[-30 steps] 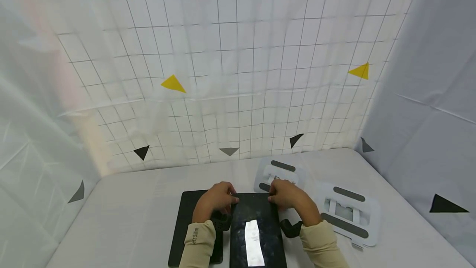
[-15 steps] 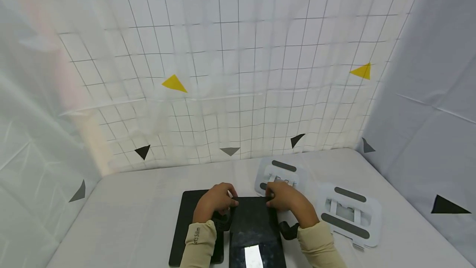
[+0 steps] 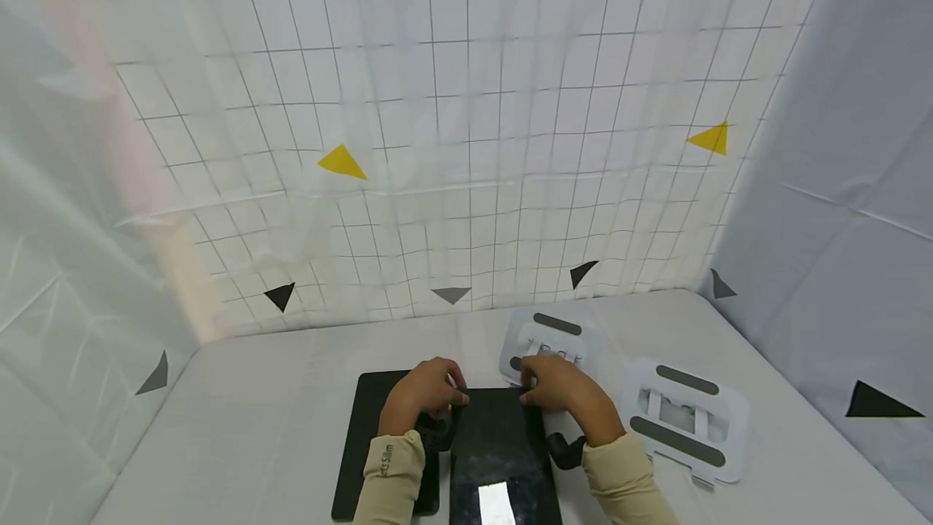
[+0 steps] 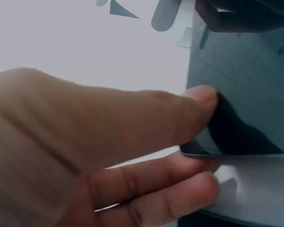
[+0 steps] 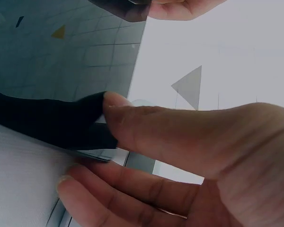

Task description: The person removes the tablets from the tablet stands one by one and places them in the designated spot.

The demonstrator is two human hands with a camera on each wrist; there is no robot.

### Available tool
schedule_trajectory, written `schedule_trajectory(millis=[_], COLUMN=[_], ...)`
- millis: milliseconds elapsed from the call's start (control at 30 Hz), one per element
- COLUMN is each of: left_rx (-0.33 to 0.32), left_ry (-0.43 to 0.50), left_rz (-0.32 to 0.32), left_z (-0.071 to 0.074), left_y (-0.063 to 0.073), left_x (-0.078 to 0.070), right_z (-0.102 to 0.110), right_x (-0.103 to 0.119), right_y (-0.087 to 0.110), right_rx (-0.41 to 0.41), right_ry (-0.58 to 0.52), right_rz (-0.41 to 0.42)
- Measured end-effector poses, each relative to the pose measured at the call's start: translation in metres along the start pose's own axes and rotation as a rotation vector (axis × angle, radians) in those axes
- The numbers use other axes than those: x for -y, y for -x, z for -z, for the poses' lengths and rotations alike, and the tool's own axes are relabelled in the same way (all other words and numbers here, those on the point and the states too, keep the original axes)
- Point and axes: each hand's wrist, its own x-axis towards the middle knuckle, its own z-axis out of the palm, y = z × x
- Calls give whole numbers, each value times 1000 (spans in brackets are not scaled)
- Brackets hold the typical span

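Observation:
A glossy black tablet (image 3: pixel 499 436) is held by both hands at its two far corners in the head view, with a bright strip reflected near its lower end. My left hand (image 3: pixel 423 391) pinches the left corner. In the left wrist view the thumb lies on the shiny face (image 4: pixel 255 94), with fingers curled under the edge. My right hand (image 3: pixel 564 387) grips the opposite corner the same way, its thumb (image 5: pixel 156 127) on top and fingers beneath in the right wrist view. A second black tablet (image 3: pixel 364 436) lies flat on the table, partly hidden by the left forearm.
Two white folding stands with grey pads are on the white table (image 3: pixel 240 428): one stand (image 3: pixel 513 343) behind the right hand, the other stand (image 3: pixel 729 407) farther right. A gridded white sheet (image 3: pixel 466 144) with yellow and black triangles hangs behind.
The held tablet's far edge has come slightly down and nearer the body, both hands with it. The reflected strip has slid toward the lower end. Over the last half second little has moved.

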Motion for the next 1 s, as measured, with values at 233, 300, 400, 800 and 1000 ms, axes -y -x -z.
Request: schedule_trajectory(millis=[233,300,400,800,1000], left_rx=[-1,-6,-13,-21,-26], left_ry=[-40,-44,-47,-15,-9], left_rz=[-1,4,12,41,40], left_z=[-2,-2,-3,-2,-2], left_y=[1,1,1,1,1], left_x=[0,0,-1,0,1], right_z=[-1,-2,-2,-2,-3], right_x=[2,2,1,2,2], right_y=[3,3,3,5,4], right_rx=[-5,-7,-1,7,9], right_ry=[14,21,21,-12,-17], right_rz=[12,11,2,-12,-11])
